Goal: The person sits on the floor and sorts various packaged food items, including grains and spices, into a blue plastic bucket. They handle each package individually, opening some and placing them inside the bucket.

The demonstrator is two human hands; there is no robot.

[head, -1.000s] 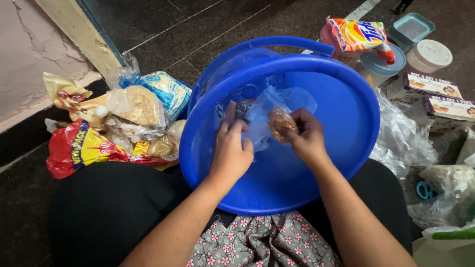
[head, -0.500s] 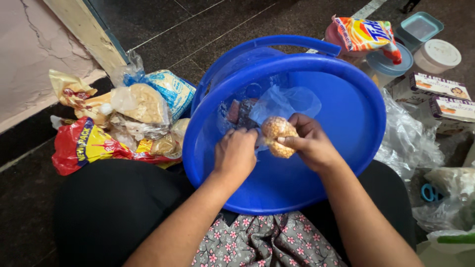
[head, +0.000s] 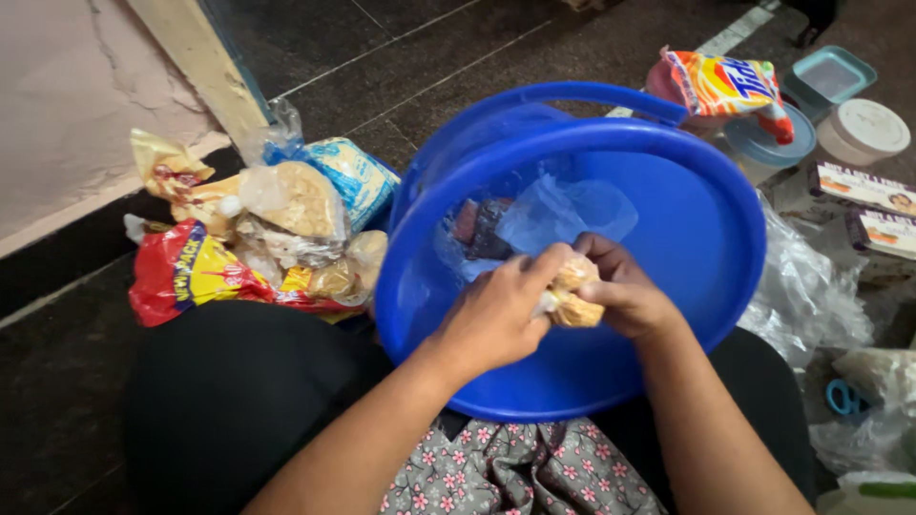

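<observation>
The packet (head: 575, 296) is a small clear pouch of pale brown, nubbly bits, pinched between both hands just above the mouth of the blue tub (head: 706, 238) that leans in the person's lap. The left hand (head: 496, 319) is closed on its near end, the fingers curled over the plastic; the right hand (head: 625, 296) holds the far end from beneath, thumb on top. Each grip is shut on the packet, and the two hands touch.

What could go wrong, to my eye: the film looks thin and is pulled tight between the two grips, so a hard tug may split it and scatter the bits into the tub or onto the flowered cloth (head: 506, 472) below. The tub is tilted, resting on the lap, and a jolt from either arm could tip it forward onto the floor (head: 401, 67).

Inside the tub lies a loose clear bag (head: 568, 210) beside some dark wrapped things (head: 482, 224). To the person's left a heap of food bags (head: 267, 238) sits on the floor by the wall. To the right stand lidded tubs (head: 863, 129), an orange sachet (head: 730, 86) and crumpled plastic (head: 806, 286).
</observation>
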